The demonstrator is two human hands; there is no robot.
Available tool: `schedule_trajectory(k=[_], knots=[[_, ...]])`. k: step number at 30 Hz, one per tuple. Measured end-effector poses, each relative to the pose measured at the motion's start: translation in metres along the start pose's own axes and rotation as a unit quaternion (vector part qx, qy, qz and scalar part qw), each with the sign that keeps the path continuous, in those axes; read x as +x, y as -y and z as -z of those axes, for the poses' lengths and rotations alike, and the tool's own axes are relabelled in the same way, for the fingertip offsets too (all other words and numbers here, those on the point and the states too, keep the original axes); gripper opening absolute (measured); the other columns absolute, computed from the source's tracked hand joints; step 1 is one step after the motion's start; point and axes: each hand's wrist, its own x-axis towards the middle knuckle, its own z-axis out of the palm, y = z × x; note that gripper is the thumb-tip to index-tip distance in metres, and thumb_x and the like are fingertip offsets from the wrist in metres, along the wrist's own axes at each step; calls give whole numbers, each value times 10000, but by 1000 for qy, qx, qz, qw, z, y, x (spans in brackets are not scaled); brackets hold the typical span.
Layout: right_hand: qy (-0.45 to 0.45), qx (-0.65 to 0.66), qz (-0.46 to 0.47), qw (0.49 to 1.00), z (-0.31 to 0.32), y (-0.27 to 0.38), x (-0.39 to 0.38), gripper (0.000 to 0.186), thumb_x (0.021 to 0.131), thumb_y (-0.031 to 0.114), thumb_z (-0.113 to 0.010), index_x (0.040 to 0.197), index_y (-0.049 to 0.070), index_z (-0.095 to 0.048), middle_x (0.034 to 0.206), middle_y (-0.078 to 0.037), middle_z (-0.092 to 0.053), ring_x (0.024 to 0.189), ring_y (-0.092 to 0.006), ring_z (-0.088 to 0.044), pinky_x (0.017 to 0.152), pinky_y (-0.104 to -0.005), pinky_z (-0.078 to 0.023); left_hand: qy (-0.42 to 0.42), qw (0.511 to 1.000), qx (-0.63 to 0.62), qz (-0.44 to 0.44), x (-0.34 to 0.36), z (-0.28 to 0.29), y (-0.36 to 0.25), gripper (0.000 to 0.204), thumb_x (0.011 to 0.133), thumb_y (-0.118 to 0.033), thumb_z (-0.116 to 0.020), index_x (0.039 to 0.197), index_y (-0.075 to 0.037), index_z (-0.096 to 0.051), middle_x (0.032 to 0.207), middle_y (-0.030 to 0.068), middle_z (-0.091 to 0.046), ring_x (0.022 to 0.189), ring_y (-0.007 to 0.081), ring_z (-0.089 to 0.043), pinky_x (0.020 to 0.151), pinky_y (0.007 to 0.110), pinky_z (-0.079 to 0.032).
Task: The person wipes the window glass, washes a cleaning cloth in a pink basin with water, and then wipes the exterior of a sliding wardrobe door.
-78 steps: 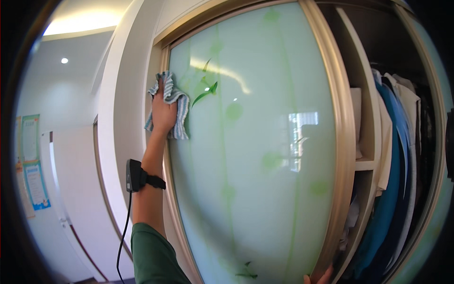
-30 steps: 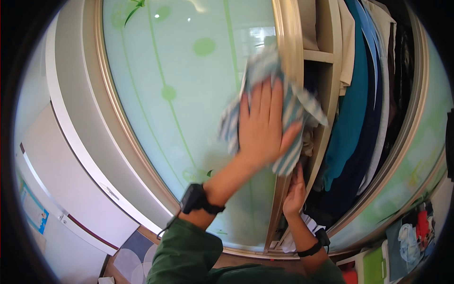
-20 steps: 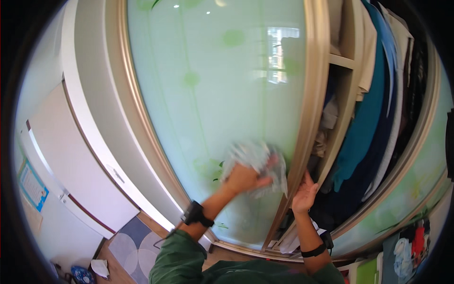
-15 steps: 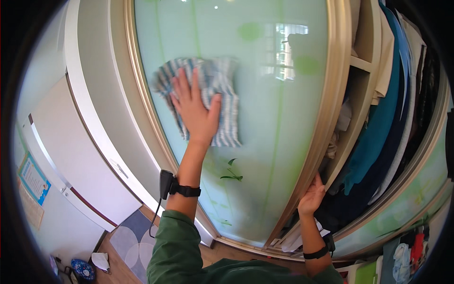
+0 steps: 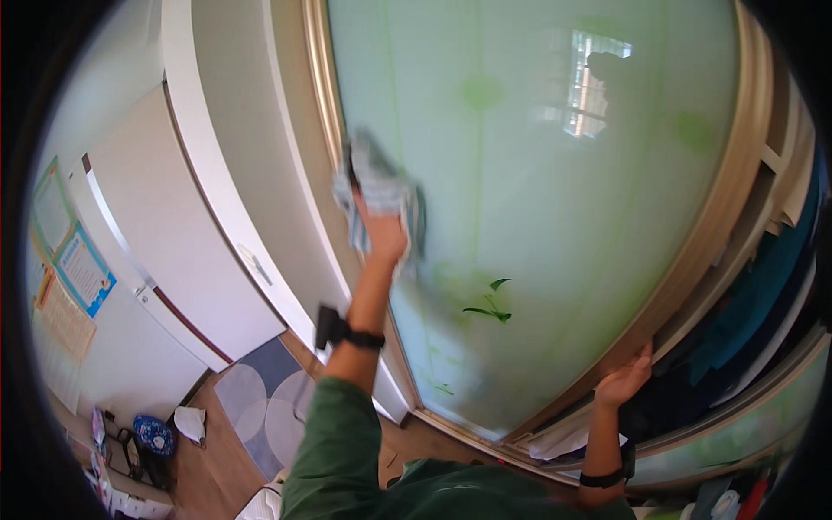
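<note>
A blue-grey and white striped cloth is bunched up against the left side of a frosted glass sliding door with green plant patterns. My left hand closes on the cloth beside the gold-coloured frame; the cloth hides part of the fingers, and motion blurs them. Low on the door's right edge, my right hand grips the frame, palm showing and fingertips against the inner side. Both wrists wear black bands with a small device.
Clothes hang in the open wardrobe at right, beside its shelves. To the left are a white panel with a handle and a white door. A grey patterned mat, a blue bag and a white item lie on the floor.
My left hand has gone from lying flat on the spread cloth to clutching it bunched, nearer the left frame. The view has turned left. My right hand stays at the door edge.
</note>
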Motion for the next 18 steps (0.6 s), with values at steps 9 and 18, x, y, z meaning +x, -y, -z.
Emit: schedule_trajectory(k=[9,18], knots=[[-27,-4,-39,999,-7,3,-12,581,1010,370,-435,1304,-130,-457,1226,-205,-561,1125,-263,-537,981,-362,-413,22,995,57,73,52,62,13,542,922,-312,-476,1372,-12,-438,1447,216,-400,1363,375,-327,1169,443,-196],[-16,-28,-26,999,-7,1,-6,542,1011,344,-438,1303,-111,-475,1256,-192,-554,1134,-261,-533,996,-359,-394,396,882,254,28,-237,111,80,294,781,-299,-583,980,-99,-666,1068,149,-642,1099,386,-550,986,552,-350]])
